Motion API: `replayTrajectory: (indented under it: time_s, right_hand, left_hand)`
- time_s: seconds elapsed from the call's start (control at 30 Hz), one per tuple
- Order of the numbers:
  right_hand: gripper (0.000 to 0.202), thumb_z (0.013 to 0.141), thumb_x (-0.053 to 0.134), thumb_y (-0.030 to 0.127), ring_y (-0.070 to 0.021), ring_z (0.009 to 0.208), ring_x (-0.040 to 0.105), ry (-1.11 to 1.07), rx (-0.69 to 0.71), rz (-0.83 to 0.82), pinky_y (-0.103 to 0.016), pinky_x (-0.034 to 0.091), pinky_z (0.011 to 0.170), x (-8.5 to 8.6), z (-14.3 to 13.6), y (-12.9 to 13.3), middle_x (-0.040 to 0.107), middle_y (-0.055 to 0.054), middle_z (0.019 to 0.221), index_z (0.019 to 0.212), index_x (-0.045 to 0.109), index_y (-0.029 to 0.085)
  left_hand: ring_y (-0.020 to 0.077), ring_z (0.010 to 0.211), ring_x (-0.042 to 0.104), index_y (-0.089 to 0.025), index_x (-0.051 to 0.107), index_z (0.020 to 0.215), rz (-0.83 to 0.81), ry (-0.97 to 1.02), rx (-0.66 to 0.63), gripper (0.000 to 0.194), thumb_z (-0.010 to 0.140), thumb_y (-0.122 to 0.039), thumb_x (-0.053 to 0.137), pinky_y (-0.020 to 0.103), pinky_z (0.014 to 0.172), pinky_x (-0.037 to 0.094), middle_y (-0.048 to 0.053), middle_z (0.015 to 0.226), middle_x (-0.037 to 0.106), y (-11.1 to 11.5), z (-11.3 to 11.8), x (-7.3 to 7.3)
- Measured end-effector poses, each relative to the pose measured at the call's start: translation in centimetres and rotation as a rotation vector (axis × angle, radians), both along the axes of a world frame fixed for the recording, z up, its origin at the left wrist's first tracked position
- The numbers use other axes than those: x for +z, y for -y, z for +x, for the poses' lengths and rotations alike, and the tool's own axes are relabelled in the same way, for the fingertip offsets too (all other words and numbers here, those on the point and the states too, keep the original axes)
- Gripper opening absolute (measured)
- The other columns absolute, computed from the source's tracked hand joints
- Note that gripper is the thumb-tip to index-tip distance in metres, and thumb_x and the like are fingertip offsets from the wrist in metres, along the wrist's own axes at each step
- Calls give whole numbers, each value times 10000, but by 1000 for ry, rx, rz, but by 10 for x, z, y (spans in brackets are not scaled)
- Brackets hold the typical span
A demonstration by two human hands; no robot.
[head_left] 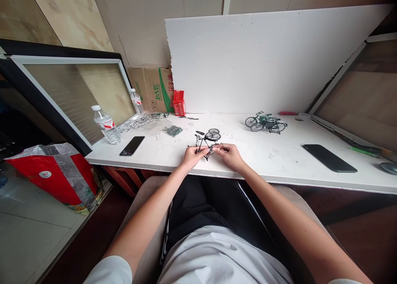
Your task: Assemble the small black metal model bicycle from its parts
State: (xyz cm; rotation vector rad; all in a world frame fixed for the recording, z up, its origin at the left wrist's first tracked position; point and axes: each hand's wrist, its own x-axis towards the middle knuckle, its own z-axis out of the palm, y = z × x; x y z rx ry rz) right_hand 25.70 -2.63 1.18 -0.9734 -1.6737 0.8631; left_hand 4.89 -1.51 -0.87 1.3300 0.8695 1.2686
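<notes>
A small black model bicycle frame (201, 144) is between my two hands at the front edge of the white table (167, 156). My left hand (194, 156) pinches its lower part from the left. From the right, my right hand (230, 154) has its fingers closed at the same part, around a small piece too tiny to make out. Just beyond the frame lie loose spoked wheels (214, 132) and a small black part (200, 132). Assembled dark green model bicycles (266, 123) stand farther right on the table.
Two phones (132, 146) (329, 158) lie left and right. Water bottles (106, 125), loose part frames (145, 121) and a bagged chain-like bundle (173, 130) are at left. A red box (179, 103) and a carton (151, 89) stand behind. A white foam board (263, 60) leans at the back.
</notes>
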Motion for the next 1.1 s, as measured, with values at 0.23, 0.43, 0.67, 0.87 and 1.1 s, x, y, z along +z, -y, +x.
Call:
replayTrajectory:
  time_s: [0.23, 0.43, 0.67, 0.87, 1.1]
  right_hand:
    - [380, 830, 833, 583, -300, 983, 763, -35, -13, -16, -423, 579, 946, -1, 0, 1, 838, -92, 1015, 921, 856, 214]
    - [390, 822, 840, 586, -297, 964, 767, -10, -8, -9, -401, 588, 902, -2, 1, -1, 840, -90, 1022, 941, 864, 215]
    - [433, 788, 851, 618, -250, 788, 703, 23, -88, 20, -354, 551, 715, -4, 1, -1, 802, -78, 855, 935, 861, 210]
    - [449, 783, 844, 626, -232, 760, 672, 10, -74, 10, -348, 533, 705, -4, 1, -1, 765, -71, 795, 927, 859, 201]
    - [443, 784, 836, 632, -252, 800, 687, 11, -57, 12, -369, 551, 743, -4, 1, -1, 784, -81, 837, 926, 860, 213]
  left_hand:
    - [205, 855, 714, -129, 825, 969, 3, 21, 2, 492, 784, -582, 865, 300, 736, 587, 104, 965, 809, -2, 0, -3]
    - [237, 896, 723, -121, 833, 964, -42, 45, -7, 493, 712, -533, 930, 346, 793, 585, 119, 984, 815, 1, 0, 1]
    - [235, 902, 720, -141, 839, 908, -33, 85, -42, 402, 656, -420, 980, 383, 881, 561, 104, 955, 815, 2, -1, 4]
    - [216, 884, 702, -131, 822, 914, -6, 86, -62, 425, 688, -462, 963, 368, 873, 540, 93, 935, 800, -1, -2, 1]
    - [205, 875, 695, -131, 815, 910, 7, 77, -70, 441, 739, -525, 918, 343, 848, 532, 97, 937, 798, -1, -2, 2]
